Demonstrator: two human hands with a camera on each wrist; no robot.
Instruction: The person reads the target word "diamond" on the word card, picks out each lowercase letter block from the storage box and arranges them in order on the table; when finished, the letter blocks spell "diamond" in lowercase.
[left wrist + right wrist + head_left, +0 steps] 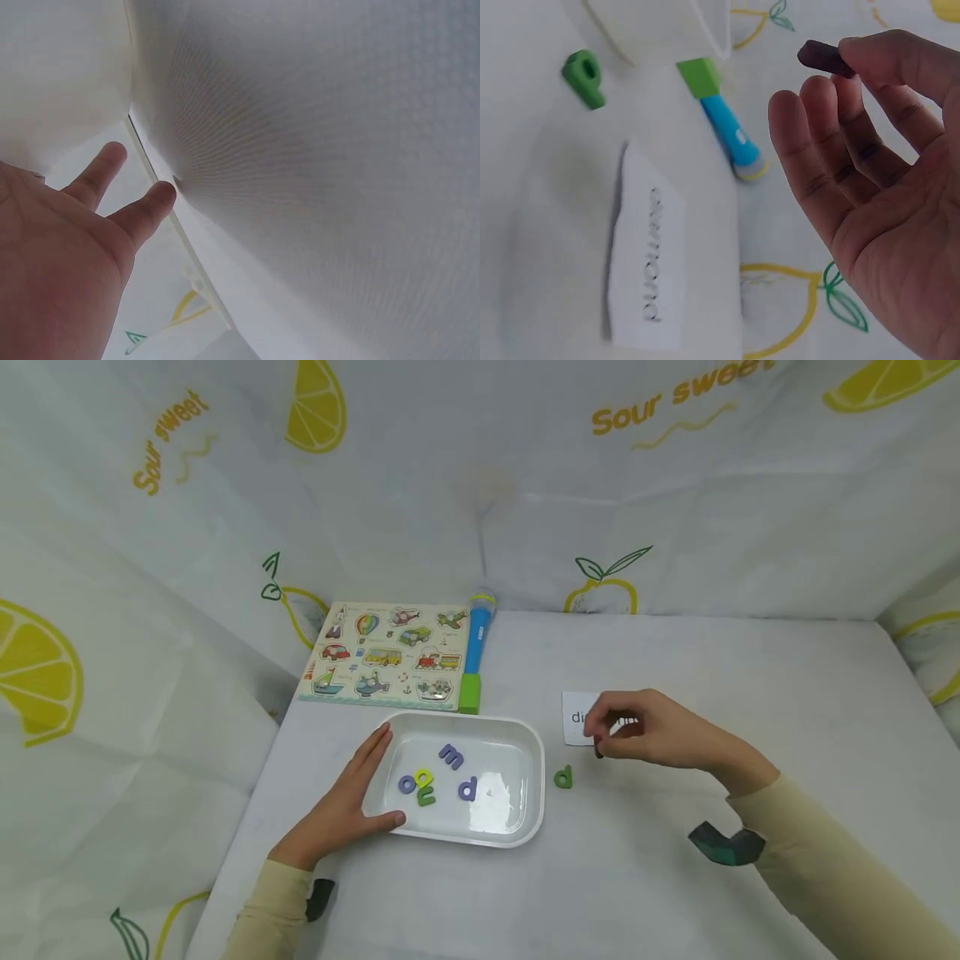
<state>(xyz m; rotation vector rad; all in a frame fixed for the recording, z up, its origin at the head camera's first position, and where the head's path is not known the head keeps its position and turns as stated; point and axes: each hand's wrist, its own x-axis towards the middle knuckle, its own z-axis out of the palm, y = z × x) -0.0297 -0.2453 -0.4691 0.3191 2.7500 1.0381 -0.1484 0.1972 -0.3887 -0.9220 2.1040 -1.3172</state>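
While right hand (pixel 656 731) pinches piece (pixel 823 58), left (pixel 341 806) splayed

Left hand (pixel 67 262) at lower left, two digits outstretched, one tip overlapping a pale diagonal edge (pixel 198 262). White textured surface (pixel 337 187) fills right. Yellow-and-green print (pixel 189 307) below.

purple, yellow and green letters (pixel 452 755) lie in a white rectangular tray (pixel 468 822). behind it, a cream rectangular picture board (pixel 386 647) lies left of a blue-and-green microphone (pixel 476 647). right of the tray, a green d-shaped letter (pixel 567 777) lies before a white paper card (pixel 577 714).
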